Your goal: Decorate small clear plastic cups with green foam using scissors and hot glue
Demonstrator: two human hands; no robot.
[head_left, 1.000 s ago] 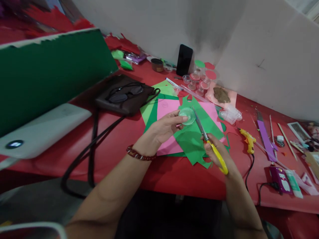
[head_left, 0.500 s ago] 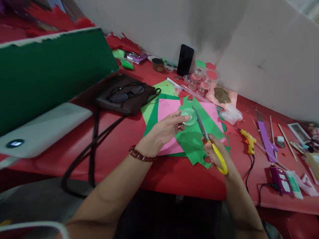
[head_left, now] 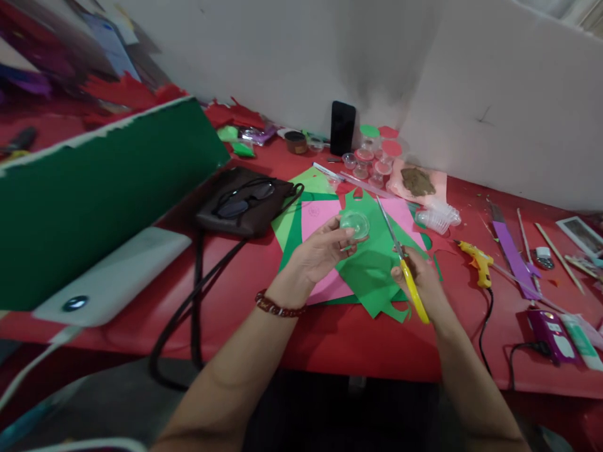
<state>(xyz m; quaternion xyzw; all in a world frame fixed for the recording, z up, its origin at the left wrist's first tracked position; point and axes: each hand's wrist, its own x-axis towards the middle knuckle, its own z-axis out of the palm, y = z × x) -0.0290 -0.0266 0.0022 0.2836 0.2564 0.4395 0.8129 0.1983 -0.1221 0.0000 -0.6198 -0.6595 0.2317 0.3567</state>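
Observation:
Between the thumb and fingers of my left hand (head_left: 323, 252) is a small round clear plastic lid (head_left: 355, 224), with green showing through it. Scissors with a yellow handle (head_left: 414, 295) are in my right hand (head_left: 424, 276); their blades point up and away, just right of the lid and apart from it. Under both hands lies a green paper sheet (head_left: 372, 276) with rounded cut-outs along its edges. It rests on pink paper (head_left: 323, 216) and darker green sheets.
On the left are a dark bag (head_left: 235, 213) with glasses on it and a white power bank (head_left: 117, 276). A phone (head_left: 342, 127) leans on the wall near lidded plastic cups (head_left: 370, 166). Rightward are stacked clear cups (head_left: 438, 218) and a yellow glue gun (head_left: 478, 260).
The view has shifted, so the table sits slightly differently in frame. The scissor blades have moved a little away from the lid. Both hands keep their holds.

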